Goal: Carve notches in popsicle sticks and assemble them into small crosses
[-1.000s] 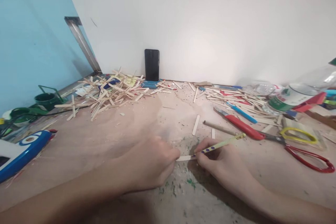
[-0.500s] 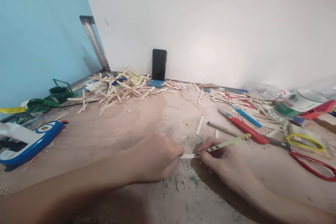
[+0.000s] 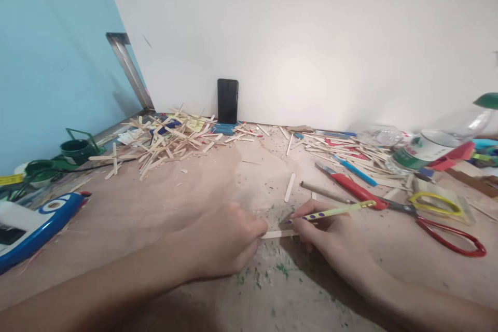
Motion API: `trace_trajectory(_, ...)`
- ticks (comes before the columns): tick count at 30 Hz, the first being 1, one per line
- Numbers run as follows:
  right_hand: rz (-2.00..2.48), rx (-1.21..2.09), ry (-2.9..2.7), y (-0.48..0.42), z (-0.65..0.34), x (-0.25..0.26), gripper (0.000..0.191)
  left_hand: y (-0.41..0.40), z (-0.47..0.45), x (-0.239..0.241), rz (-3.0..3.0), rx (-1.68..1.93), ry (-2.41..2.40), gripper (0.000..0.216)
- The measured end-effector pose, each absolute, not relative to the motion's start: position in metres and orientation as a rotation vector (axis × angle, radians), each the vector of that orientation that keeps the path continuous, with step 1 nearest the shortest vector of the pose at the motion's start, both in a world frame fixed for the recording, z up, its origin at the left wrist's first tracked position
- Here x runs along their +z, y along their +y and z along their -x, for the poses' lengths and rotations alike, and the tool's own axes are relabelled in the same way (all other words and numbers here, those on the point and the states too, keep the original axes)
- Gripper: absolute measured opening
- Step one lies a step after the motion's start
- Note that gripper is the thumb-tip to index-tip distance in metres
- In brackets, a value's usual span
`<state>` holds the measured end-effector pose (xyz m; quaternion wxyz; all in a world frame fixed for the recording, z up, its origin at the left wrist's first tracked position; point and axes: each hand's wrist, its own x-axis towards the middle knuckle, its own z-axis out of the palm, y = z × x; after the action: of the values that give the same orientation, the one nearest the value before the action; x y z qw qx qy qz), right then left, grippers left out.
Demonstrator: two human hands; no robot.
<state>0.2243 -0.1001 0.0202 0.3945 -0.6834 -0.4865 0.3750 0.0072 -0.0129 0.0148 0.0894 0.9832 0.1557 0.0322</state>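
My left hand (image 3: pixel 229 238) is closed, pinching the left end of a wooden craft stick (image 3: pixel 277 234) that lies almost level above the table. In my right hand (image 3: pixel 336 233) a pale yellow pencil with purple dots (image 3: pixel 334 211) is gripped, its tip pointing left, just beyond the stick's far edge. The right fingers are close to the stick's right end, which they partly hide; I cannot tell whether they touch it. Green crumbs (image 3: pixel 283 270) are scattered on the table below. Another craft stick (image 3: pixel 290 188) lies beyond my right hand.
Crossed craft sticks (image 3: pixel 171 145) heap at the back left, near an upright phone (image 3: pixel 227 101). To the right lie a red-handled knife (image 3: pixel 350 188), a blue pen-like tool (image 3: pixel 356 170), scissors (image 3: pixel 447 236) and a plastic bottle (image 3: pixel 424 149). A blue-and-white object (image 3: pixel 46 225) stands left.
The camera view has shifted slightly. The pencil tip has moved away from the stick toward the far side, and the pencil lies flatter. More of the stick shows between my hands.
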Motion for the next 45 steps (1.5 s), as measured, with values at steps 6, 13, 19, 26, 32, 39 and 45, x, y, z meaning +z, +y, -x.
trace_trajectory(6,1.709,0.954,-1.298,-0.102,-0.226,0.025,0.018,-0.013,-0.007,0.017,-2.918,0.092,0.453,0.016)
trace_trajectory(13,1.702,0.954,-1.364,-0.096,-0.228,0.022,0.015,-0.012,-0.007,0.012,-2.914,0.126,0.463,0.018)
trace_trajectory(19,1.7,0.955,-1.389,-0.097,-0.227,0.026,0.015,-0.01,-0.007,0.011,-2.902,0.138,0.457,0.019)
trace_trajectory(26,1.703,0.947,-1.421,-0.096,-0.228,0.024,0.015,-0.009,-0.008,0.01,-2.823,0.144,0.484,0.022)
trace_trajectory(32,1.703,0.938,-1.426,-0.097,-0.227,0.023,0.015,-0.007,-0.008,0.006,-2.685,0.208,0.529,0.017)
trace_trajectory(39,1.685,0.929,-1.409,-0.097,-0.226,0.024,0.012,-0.006,-0.008,0.007,-2.619,0.274,0.394,0.027)
trace_trajectory(45,1.698,0.926,-1.419,-0.096,-0.228,0.021,0.013,-0.005,-0.006,0.006,-2.649,0.256,0.402,0.027)
